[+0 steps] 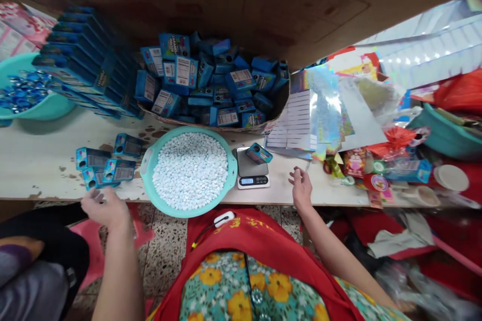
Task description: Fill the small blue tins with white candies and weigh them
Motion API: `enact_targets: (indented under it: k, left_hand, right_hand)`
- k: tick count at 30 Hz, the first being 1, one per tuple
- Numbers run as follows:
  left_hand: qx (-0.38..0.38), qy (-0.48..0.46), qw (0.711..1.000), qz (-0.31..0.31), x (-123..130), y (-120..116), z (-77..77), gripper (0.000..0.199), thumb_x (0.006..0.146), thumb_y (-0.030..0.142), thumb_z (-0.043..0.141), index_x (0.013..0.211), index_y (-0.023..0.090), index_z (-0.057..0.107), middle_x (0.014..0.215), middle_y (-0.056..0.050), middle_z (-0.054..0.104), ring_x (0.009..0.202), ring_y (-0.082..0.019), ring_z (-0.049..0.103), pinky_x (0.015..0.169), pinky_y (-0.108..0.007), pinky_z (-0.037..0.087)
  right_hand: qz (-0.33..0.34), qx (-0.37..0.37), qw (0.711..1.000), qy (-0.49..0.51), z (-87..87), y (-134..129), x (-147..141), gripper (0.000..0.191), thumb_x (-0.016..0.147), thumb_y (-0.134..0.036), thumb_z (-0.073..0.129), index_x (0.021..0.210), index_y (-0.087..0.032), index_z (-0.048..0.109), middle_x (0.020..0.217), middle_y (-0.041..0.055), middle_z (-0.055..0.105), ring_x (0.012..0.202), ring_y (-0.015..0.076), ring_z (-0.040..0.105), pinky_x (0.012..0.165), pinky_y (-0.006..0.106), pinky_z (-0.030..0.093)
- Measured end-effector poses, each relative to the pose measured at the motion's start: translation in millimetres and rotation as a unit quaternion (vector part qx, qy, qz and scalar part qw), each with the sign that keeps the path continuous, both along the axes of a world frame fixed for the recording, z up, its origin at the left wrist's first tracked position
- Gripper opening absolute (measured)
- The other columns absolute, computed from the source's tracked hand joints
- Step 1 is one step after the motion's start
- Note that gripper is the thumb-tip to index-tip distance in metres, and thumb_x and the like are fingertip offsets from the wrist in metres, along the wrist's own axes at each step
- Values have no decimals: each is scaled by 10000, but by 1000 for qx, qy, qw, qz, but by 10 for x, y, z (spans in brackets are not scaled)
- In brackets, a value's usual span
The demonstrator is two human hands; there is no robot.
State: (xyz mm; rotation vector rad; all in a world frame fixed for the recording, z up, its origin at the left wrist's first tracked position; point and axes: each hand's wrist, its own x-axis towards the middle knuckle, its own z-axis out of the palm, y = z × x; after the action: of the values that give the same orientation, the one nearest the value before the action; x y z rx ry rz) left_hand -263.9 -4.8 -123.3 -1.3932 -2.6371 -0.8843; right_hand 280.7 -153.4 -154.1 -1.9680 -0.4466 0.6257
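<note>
My left hand (107, 206) is at the table's front edge, just below several small blue printed boxes (119, 170). It is a little blurred, with loosely bent fingers and nothing visible in them. To the right of a small digital scale (253, 180), my right hand (302, 189) hovers over the table edge, its fingers slightly apart and empty. One blue box (259, 153) lies tilted on the scale's plate; the display is lit but too small to read surely. Between my hands stands a turquoise basin (146, 166) full of small white pellet-like pieces (190, 170).
Behind the basin, a large cardboard carton (286, 98) holds many blue boxes. Stacked blue cartons (88, 62) and another turquoise basin (48, 108) with shiny blue pieces are at left. Silvery sheets (324, 105) and mixed packets crowd the right. Another person's leg (37, 281) shows at lower left.
</note>
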Motion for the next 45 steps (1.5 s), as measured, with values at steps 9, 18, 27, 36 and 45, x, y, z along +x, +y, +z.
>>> enact_targets:
  k: [9, 18, 27, 36, 45]
  left_hand:
    - [-45, -16, 894, -445, 1914, 97, 253, 382, 909, 406, 436, 1164, 150, 562, 1159, -121, 579, 1115, -230, 500, 993, -365, 358]
    - [-150, 65, 873, -459, 2223, 338, 169, 351, 906, 427, 415, 916, 144, 623, 989, -155, 606, 943, -267, 550, 759, -325, 398]
    - [-71, -583, 794, -159, 2016, 472, 370, 255, 735, 396, 530, 829, 163, 489, 671, -2, 549, 550, -124, 526, 520, -234, 384]
    - [-164, -603, 750, -215, 1853, 491, 647, 264, 670, 360, 640, 796, 145, 554, 631, -12, 561, 446, -77, 456, 396, -188, 305]
    - [-216, -279, 806, -476, 1808, 485, 1686, 117, 748, 152, 520, 845, 168, 584, 777, -12, 598, 672, -123, 554, 620, -239, 443]
  right_hand:
    - [17, -33, 999, -3, -120, -398, 119, 530, 737, -538, 619, 1070, -127, 599, 1060, 128, 645, 923, 226, 609, 829, 425, 507]
    - [92, 20, 995, -16, 152, 39, -67, 527, 752, -488, 632, 1153, -156, 553, 1191, 143, 601, 1026, 230, 584, 859, 404, 483]
    - [226, 35, 968, -107, 338, 857, -425, 582, 681, -551, 677, 1083, -137, 606, 997, 109, 663, 910, 242, 597, 846, 408, 464]
    - [287, 95, 935, -184, 1234, 1022, -727, 454, 712, -558, 665, 986, -197, 649, 894, 46, 661, 814, 220, 608, 792, 366, 473]
    - [487, 158, 847, -140, 1524, 1365, -1432, 328, 797, -461, 635, 1039, -240, 622, 971, 61, 636, 908, 242, 612, 785, 357, 482]
